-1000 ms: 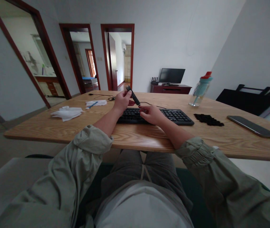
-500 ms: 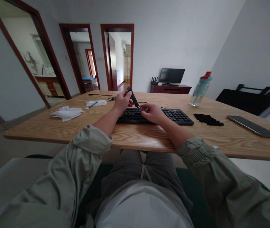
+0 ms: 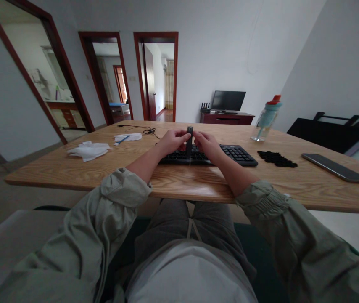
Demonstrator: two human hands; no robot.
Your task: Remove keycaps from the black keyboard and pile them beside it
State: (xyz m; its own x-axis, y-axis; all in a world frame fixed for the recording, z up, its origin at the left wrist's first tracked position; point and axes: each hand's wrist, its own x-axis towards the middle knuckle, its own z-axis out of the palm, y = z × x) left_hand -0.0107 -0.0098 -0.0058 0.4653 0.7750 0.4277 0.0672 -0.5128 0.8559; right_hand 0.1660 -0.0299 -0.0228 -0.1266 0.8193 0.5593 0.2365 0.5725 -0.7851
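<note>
A slim black keycap puller [image 3: 189, 145] stands nearly upright over the keyboard, a thin pale wire tip faintly visible at its lower end. My left hand [image 3: 173, 142] grips it from the left, thumb and fingers closed around its upper part. From the other side, my right hand [image 3: 207, 145] pinches at the puller's upper right edge. Under both hands lies the black keyboard [image 3: 239, 155], its middle partly covered by my fingers. To its right is a loose patch of small black pieces [image 3: 277, 159] that look like keycaps.
Crumpled white tissue [image 3: 89, 150] lies at the left, near a blue stick [image 3: 122, 139] on another tissue. A black cable [image 3: 149, 131] is coiled behind. A clear bottle [image 3: 263, 124] stands at back right; a dark flat device [image 3: 335, 167] rests on the wooden table [image 3: 195, 187].
The keycap puller has swung from a slant to upright and come nearer to me. My right hand has risen from the puller's lower tip to its upper part.
</note>
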